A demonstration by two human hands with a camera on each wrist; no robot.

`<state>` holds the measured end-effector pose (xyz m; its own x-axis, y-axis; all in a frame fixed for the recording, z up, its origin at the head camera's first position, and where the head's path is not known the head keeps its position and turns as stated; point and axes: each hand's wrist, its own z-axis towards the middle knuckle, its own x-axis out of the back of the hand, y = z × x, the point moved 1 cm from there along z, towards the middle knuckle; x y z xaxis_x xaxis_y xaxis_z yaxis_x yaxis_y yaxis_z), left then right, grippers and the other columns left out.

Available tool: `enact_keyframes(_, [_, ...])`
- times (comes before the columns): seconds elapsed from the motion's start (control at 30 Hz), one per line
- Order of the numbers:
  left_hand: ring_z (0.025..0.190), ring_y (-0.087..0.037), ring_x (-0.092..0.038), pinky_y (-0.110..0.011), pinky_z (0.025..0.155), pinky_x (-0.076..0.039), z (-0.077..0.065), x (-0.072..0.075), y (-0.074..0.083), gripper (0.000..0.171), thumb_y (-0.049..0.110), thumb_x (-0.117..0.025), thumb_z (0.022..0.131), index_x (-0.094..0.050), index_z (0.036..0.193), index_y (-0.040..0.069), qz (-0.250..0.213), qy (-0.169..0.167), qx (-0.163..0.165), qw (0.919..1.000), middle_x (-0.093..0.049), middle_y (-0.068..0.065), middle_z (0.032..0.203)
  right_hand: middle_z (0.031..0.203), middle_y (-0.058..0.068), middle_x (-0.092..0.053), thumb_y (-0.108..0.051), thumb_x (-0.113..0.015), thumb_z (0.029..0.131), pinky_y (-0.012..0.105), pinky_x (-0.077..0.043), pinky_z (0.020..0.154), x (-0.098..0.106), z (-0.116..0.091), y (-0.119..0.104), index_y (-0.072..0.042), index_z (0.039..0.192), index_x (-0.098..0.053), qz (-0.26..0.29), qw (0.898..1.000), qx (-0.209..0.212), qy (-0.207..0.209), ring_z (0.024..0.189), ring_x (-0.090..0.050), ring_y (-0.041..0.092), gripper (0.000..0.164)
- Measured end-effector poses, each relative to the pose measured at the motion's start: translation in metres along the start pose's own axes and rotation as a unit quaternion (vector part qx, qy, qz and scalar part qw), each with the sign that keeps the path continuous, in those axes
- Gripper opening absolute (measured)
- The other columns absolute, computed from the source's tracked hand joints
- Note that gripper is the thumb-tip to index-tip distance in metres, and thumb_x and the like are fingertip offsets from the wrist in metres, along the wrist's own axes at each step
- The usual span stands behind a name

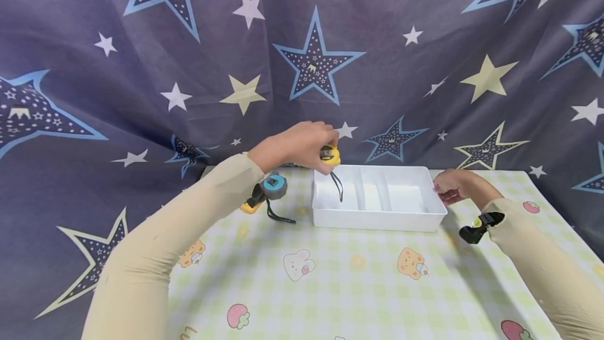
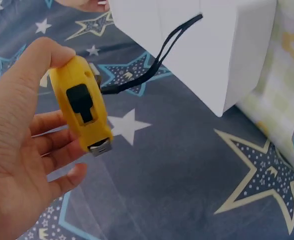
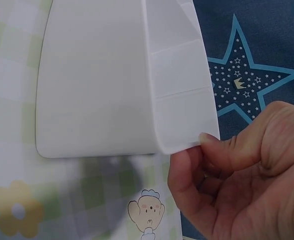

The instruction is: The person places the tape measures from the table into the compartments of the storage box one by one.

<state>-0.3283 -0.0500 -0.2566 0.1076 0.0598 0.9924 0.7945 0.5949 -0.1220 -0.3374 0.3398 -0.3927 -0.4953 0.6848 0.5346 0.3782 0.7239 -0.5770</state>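
Left hand: thumb and fingers closed round the yellow tape, thumb at one end of it, middle fingers curled behind, little finger standing free in the left wrist view. Gap is no wider than the tape's body.

Tape position: off the table, by the far left corner of the white box as the head view shows it. Its black strap hangs across the left compartment. Whether the body is directly over that compartment or just outside the wall: cannot tell.

Key relation: the box's long axis runs left to right between the hands, crossed by two dividers. From the left fingers, the box interior lies to the right and toward the person. The left hand is nearer to the left compartment; the wide right one is well apart from it.

Right hand: at the box's right end, thumb and index pinching the rim at a corner, gap no more than the wall's thickness; other fingers bent beneath.

Also noted: blue tape on the table, left of the box and apart from it, near the left sleeve.
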Motion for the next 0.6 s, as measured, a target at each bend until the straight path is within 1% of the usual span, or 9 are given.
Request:
enact_keyframes(0.13, [0.087, -0.017, -0.052, -0.031, 0.073, -0.044, 0.005, -0.007, 0.001, 0.040, 0.044, -0.072, 0.084, -0.064, 0.110, 0.014, -0.038, -0.036, 0.009, 0.9986, -0.064, 0.001, 0.100, 0.081, 0.002, -0.047, -0.002, -0.040, 0.105, 0.024, -0.055, 0.072, 0.000, -0.001, -0.001, -0.002, 0.095, -0.048, 0.002, 1.000, -0.004, 0.003, 0.074, -0.053, 0.011, 0.012])
enact_keyframes(0.23, [0.085, -0.016, -0.052, -0.030, 0.071, -0.043, 0.009, -0.014, 0.001, 0.040, 0.044, -0.073, 0.084, -0.066, 0.110, 0.014, -0.047, -0.053, 0.012, 0.9974, -0.064, 0.001, 0.097, 0.082, 0.002, -0.047, -0.002, -0.040, 0.105, 0.025, -0.056, 0.072, -0.001, -0.001, -0.003, -0.001, 0.096, -0.048, 0.003, 1.000, -0.008, 0.006, 0.075, -0.053, 0.012, 0.012])
enact_keyframes(0.3, [0.084, -0.015, -0.052, -0.029, 0.070, -0.042, 0.013, -0.019, 0.002, 0.040, 0.044, -0.072, 0.084, -0.066, 0.109, 0.013, -0.049, -0.055, 0.011, 0.9972, -0.064, 0.001, 0.096, 0.081, 0.002, -0.047, -0.001, -0.040, 0.105, 0.025, -0.056, 0.072, -0.001, -0.002, -0.003, -0.002, 0.094, -0.048, 0.003, 1.000, -0.009, 0.008, 0.075, -0.053, 0.012, 0.013])
enact_keyframes(0.43, [0.084, -0.014, -0.051, -0.028, 0.069, -0.042, 0.020, -0.031, 0.004, 0.039, 0.043, -0.073, 0.083, -0.065, 0.108, 0.013, -0.046, -0.054, 0.008, 0.9974, -0.063, 0.001, 0.096, 0.079, 0.001, -0.047, -0.001, -0.040, 0.105, 0.025, -0.055, 0.071, -0.003, -0.002, -0.003, -0.006, 0.086, -0.046, 0.005, 1.000, -0.007, 0.007, 0.073, -0.053, 0.011, 0.020])
enact_keyframes(0.5, [0.085, -0.015, -0.051, -0.028, 0.069, -0.041, 0.024, -0.036, 0.005, 0.039, 0.043, -0.072, 0.084, -0.064, 0.107, 0.013, -0.040, -0.056, 0.004, 0.9976, -0.062, 0.001, 0.096, 0.078, 0.001, -0.047, -0.001, -0.040, 0.105, 0.024, -0.055, 0.071, -0.003, -0.002, -0.003, -0.006, 0.086, -0.046, 0.006, 1.000, -0.005, 0.007, 0.073, -0.053, 0.011, 0.021])
enact_keyframes(0.6, [0.086, -0.015, -0.049, -0.027, 0.069, -0.040, 0.030, -0.043, 0.007, 0.039, 0.043, -0.072, 0.085, -0.063, 0.107, 0.013, -0.029, -0.058, -0.001, 0.9979, -0.061, 0.001, 0.097, 0.079, 0.001, -0.047, -0.001, -0.040, 0.104, 0.025, -0.055, 0.071, -0.003, -0.003, -0.004, -0.005, 0.089, -0.047, 0.009, 1.000, -0.003, 0.008, 0.073, -0.053, 0.011, 0.018])
